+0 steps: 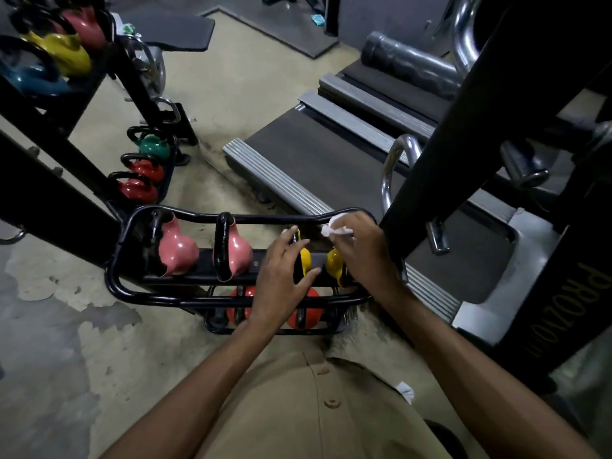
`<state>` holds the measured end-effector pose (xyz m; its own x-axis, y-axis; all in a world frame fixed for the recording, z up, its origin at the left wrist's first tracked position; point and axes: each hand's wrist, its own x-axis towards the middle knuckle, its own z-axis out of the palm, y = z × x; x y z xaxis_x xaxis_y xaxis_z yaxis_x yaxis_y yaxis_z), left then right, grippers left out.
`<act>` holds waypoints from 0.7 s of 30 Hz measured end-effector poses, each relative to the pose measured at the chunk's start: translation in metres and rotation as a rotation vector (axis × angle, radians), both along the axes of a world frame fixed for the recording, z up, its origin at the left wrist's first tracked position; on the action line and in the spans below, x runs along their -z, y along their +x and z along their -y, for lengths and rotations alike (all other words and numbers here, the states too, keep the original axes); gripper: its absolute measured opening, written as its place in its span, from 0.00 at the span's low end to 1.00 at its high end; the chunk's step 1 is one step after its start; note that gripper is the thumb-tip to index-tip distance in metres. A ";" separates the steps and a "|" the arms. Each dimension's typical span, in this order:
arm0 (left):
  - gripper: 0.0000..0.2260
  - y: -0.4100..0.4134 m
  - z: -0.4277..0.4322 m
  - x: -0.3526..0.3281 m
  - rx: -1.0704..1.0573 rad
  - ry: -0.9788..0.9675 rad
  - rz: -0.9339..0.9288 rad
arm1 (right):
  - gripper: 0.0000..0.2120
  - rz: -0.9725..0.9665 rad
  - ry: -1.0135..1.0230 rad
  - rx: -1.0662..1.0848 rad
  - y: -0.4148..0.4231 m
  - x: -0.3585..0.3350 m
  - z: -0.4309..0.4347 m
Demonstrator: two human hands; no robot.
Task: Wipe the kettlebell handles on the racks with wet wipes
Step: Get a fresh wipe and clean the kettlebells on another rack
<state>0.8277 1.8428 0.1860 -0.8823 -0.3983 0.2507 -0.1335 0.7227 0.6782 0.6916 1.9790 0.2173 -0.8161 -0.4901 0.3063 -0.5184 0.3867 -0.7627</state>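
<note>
Black steel rack (159, 297) lies straight ahead of the person and holds four kettlebells on its upper tier: two pink ones (177, 253) to the left and two yellow ones to the right, with red ones (306, 313) on the tier below. Each black handle stands as a loop whose long axis runs away from the person, from the near rail to the far rail, as the pink pair shows plainly. The left yellow kettlebell (304, 260) sits under the left hand (284, 276), and the right yellow kettlebell (334, 264) sits just below the right hand (361, 253), so the right hand is nearer to that one and seems set to work along its handle from the far end towards the body. That handle is hidden beneath the hand, so I cannot tell whether it is touched yet. The wipe (334, 228), white and crumpled, is pinched in the right hand's curled fingertips close to the far rail. The left hand's fingers (306, 241) are spread and almost straight, resting over the left yellow handle with the thumb laid beside it, steadying rather than gripping it.
</note>
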 end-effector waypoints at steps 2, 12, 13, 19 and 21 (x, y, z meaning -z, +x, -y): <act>0.23 -0.013 -0.012 -0.006 0.065 0.015 0.009 | 0.05 0.042 0.044 0.103 -0.024 0.005 0.004; 0.35 -0.044 -0.052 0.020 0.165 0.162 0.248 | 0.12 0.009 0.719 0.044 -0.056 0.020 0.035; 0.35 -0.043 -0.053 0.020 0.159 0.144 0.248 | 0.12 -0.049 0.813 0.024 -0.055 0.018 0.038; 0.17 -0.039 -0.064 0.030 0.049 0.172 0.358 | 0.08 -0.343 1.034 -0.255 -0.053 0.010 0.038; 0.10 -0.037 -0.067 0.035 0.028 0.228 0.362 | 0.09 -0.370 1.031 -0.241 -0.055 0.012 0.033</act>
